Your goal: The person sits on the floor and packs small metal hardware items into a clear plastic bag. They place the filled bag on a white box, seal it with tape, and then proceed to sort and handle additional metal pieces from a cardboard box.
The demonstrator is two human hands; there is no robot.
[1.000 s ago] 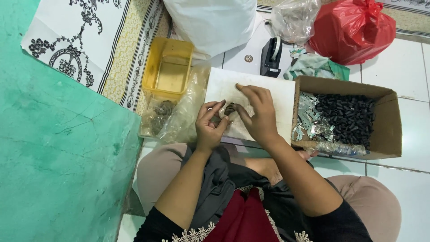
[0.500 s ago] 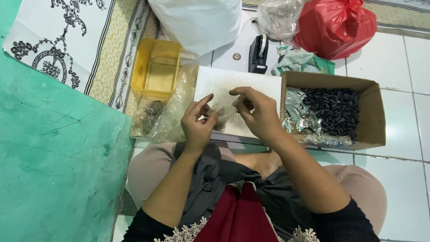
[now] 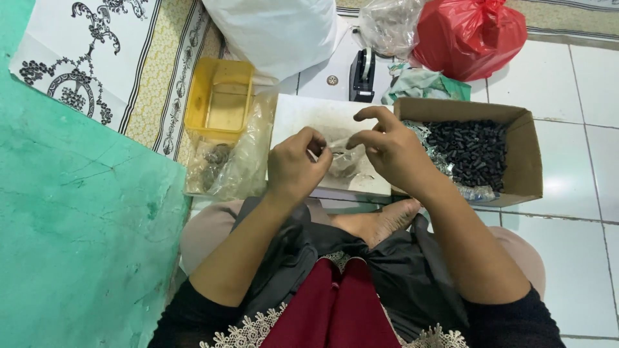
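Small clear plastic bag [image 3: 345,158] crinkly, glossy. Cardboard box [image 3: 525,154] matt brown, holds matt black plastic pieces [image 3: 471,151]. Yellow plastic tub [image 3: 219,106] smooth, translucent. Red plastic bag [image 3: 467,35] shiny. White floor tiles [image 3: 580,96] glossy. Green wall [image 3: 71,232] rough, cracked.

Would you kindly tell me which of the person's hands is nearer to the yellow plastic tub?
Left. The left hand is just right of the yellow plastic tub and a little below it; the right hand is farther right, beside the cardboard box.
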